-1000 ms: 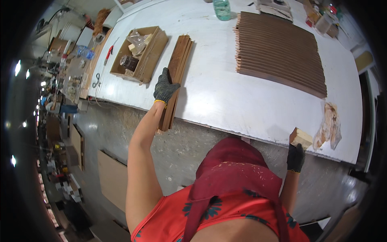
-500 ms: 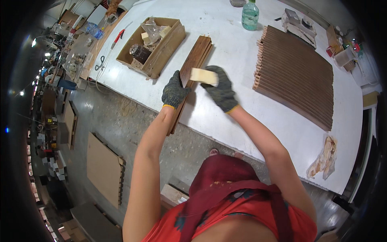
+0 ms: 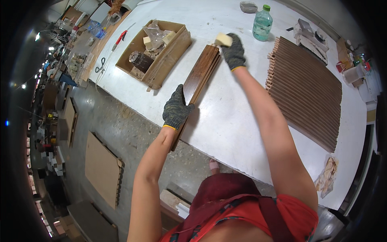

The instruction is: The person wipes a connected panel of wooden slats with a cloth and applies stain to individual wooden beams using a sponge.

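Observation:
A short stack of brown wooden planks (image 3: 200, 70) lies aslant on the white table, its near end jutting past the edge. My left hand (image 3: 176, 108), in a dark knit glove with a yellow cuff, grips the stack near that end, thumb over the top plank. In my right hand (image 3: 234, 52), gloved alike, is a pale yellow sponge block (image 3: 223, 39). That hand is just beyond and right of the stack's far end, with the sponge apart from the wood. The fingers under the sponge are partly hidden.
Left of the planks stands a cardboard box (image 3: 167, 64) with a dark jar, pale blocks and plastic. Many brown strips (image 3: 308, 90) lie side by side at right. A green-capped bottle (image 3: 263, 25) stands behind them. Red-handled cutter (image 3: 120, 38) and scissors (image 3: 100, 65) lie far left.
My right hand has carried the sponge from over the middle of the planks to beyond their far end. My left hand keeps its hold. The whole view has shifted slightly.

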`<state>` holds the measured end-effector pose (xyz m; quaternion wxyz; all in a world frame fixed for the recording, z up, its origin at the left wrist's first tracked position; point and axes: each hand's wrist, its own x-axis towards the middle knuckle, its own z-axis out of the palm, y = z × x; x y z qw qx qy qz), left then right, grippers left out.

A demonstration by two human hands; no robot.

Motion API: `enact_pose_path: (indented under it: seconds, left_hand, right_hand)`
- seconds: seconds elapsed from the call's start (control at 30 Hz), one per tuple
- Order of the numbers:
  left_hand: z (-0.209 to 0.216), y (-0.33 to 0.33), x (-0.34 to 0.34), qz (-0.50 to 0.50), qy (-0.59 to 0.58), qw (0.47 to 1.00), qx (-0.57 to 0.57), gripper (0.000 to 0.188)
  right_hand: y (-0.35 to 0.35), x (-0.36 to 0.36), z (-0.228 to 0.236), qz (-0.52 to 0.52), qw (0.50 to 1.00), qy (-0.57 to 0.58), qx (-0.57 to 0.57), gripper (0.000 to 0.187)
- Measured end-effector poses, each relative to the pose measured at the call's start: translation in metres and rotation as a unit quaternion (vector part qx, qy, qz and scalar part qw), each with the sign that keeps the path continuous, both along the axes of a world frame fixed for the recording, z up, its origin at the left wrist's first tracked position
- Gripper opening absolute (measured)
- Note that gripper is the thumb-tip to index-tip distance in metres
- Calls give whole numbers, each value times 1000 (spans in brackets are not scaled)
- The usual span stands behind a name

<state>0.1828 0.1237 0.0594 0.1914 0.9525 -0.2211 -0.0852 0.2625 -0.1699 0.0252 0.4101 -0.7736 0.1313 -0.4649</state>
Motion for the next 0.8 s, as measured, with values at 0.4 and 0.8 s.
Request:
enact_pose_path:
  seconds: [0.4, 0.8]
  left_hand:
    - [-4, 0, 1, 18, -11, 1000, 14, 94]
    - [-18, 7, 7, -51, -45, 993, -94, 95]
  right_hand:
    - [43, -55, 0, 105, 963, 154, 197, 51]
    - [57, -375, 10, 194, 826, 30, 529, 54]
